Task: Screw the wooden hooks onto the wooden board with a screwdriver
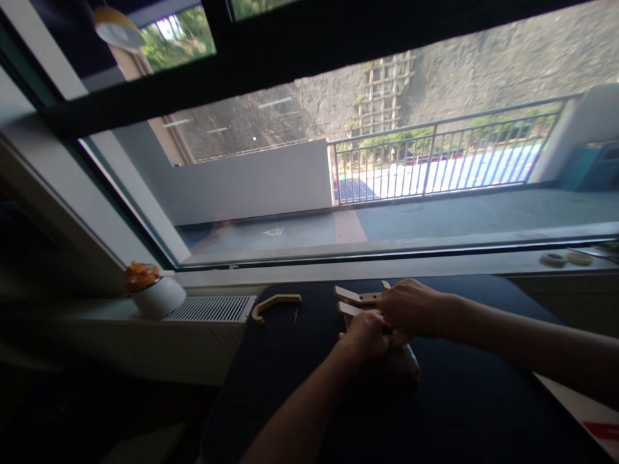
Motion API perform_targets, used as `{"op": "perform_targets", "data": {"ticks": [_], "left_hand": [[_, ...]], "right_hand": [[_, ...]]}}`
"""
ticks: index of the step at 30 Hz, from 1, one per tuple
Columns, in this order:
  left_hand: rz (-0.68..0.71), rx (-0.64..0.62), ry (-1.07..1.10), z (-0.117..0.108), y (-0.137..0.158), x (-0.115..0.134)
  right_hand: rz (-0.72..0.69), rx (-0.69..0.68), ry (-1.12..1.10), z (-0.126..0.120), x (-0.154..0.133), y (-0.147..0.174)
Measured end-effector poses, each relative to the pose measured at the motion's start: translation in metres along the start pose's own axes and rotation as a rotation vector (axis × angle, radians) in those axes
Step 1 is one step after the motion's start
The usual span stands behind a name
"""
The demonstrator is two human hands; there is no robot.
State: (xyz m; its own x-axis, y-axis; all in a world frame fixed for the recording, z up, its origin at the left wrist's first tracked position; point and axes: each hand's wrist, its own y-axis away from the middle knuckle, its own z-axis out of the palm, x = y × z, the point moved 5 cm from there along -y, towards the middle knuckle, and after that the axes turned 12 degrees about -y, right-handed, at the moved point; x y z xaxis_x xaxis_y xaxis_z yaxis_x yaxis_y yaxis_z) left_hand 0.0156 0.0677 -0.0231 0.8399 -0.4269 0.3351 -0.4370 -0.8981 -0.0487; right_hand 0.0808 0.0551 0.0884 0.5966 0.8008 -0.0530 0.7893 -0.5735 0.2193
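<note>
A small wooden frame of pale, bent pieces lies on the dark table; dark holes show in its far piece. My left hand is closed at the near side of the frame, its fingertips pinched near the middle. From the right, my right hand wraps over the far side of the same frame, its fingers bent around the wood. Both hands hide the frame's centre, and whether a small part sits between the fingertips does not show. Under and in front of the hands lies a dim, shiny packet-like thing.
On the table, to the left, lie a loose curved wooden piece and several thin screws. A white pot with something orange on top stands by the radiator grille. Tape rolls rest on the windowsill at right.
</note>
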Motion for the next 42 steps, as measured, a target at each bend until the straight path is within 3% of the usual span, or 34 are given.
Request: {"op": "perform_targets", "data": {"ticks": [5, 15, 22, 29, 37, 42], "left_hand": [[0.032, 0.009, 0.019, 0.002, -0.002, 0.0], [0.059, 0.01, 0.017, 0.01, -0.004, -0.004], [0.137, -0.062, -0.035, -0.001, -0.002, 0.002], [0.221, -0.08, -0.101, -0.006, 0.0, 0.002], [0.108, -0.029, -0.051, -0.01, 0.004, 0.005], [0.013, 0.02, -0.015, -0.011, 0.007, 0.01]], "right_hand": [[0.057, -0.13, -0.001, -0.008, 0.002, 0.004], [0.119, -0.1, 0.004, -0.013, 0.009, 0.007], [0.04, -0.174, -0.028, -0.011, -0.003, 0.002], [0.018, -0.13, -0.011, -0.002, -0.002, 0.0], [0.047, -0.145, 0.004, -0.003, -0.006, 0.005], [0.043, -0.087, -0.067, -0.001, -0.002, 0.006]]}}
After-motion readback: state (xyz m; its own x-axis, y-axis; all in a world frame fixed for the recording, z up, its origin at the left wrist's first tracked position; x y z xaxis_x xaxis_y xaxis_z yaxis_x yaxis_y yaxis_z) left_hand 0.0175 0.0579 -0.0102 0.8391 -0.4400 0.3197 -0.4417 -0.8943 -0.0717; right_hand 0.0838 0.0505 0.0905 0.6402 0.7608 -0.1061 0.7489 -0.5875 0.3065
